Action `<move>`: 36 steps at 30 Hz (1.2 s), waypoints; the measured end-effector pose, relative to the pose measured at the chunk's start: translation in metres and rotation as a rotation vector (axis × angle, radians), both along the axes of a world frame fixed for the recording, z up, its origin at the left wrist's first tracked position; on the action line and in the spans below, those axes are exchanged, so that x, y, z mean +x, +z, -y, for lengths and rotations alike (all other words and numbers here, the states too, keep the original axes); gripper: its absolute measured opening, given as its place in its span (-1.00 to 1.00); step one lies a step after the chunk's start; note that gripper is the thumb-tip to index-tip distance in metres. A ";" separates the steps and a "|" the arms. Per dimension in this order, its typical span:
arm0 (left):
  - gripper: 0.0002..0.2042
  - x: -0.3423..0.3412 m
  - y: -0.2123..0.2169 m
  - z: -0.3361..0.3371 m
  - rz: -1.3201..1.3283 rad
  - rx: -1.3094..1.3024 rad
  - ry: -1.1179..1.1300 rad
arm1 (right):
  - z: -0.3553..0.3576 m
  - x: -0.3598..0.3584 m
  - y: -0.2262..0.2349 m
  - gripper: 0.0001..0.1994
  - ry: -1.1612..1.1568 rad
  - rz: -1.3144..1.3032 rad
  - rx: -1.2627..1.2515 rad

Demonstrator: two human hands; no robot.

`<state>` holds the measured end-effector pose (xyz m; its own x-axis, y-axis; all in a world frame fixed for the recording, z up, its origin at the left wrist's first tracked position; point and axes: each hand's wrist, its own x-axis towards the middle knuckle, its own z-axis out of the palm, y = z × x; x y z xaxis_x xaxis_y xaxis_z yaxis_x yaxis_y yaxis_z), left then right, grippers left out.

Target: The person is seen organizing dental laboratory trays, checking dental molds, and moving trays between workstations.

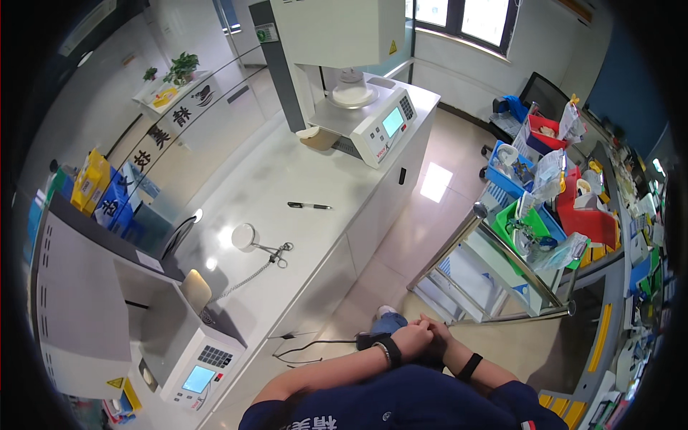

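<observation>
My left hand (412, 340) and my right hand (440, 334) meet in front of my body, fingers curled and pressed together. Whether anything small is between them is hidden. Dark bands circle both wrists. Beyond them, on the white counter (322, 236), lie a black-and-clear pen (309, 206) and scissor-handled metal forceps (276, 253). The forceps' tips reach a round white disc (244, 236). From near the handles a coiled metal cord (242, 284) runs to the near machine. Neither hand touches these things.
A furnace-like machine (373, 136) with a screen stands at the counter's far end; a similar machine (193, 376) stands open at the near left. A metal-railed trolley (487, 287) on my right carries red, blue and green bins (513, 223). A black cable (315, 349) hangs beside the counter.
</observation>
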<state>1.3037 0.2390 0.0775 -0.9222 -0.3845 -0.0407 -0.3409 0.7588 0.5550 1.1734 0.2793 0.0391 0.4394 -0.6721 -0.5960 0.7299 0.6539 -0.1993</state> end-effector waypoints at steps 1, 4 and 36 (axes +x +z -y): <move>-0.86 0.000 0.001 0.002 -0.031 0.008 0.023 | 0.001 -0.002 -0.006 -0.61 0.000 0.014 -0.022; -0.84 -0.007 0.010 0.007 -0.104 0.099 -0.011 | -0.003 -0.020 -0.028 -0.62 -0.081 0.042 -0.047; -0.80 -0.056 0.050 0.002 0.257 1.331 -0.855 | -0.166 -0.023 -0.004 -0.83 0.463 -1.175 0.070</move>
<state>1.2475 0.2367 0.1272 -0.7541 0.6506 -0.0895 -0.2739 -0.1877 0.9433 1.1506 0.4456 0.0352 -0.1925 -0.5488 -0.8135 -0.1631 0.8353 -0.5250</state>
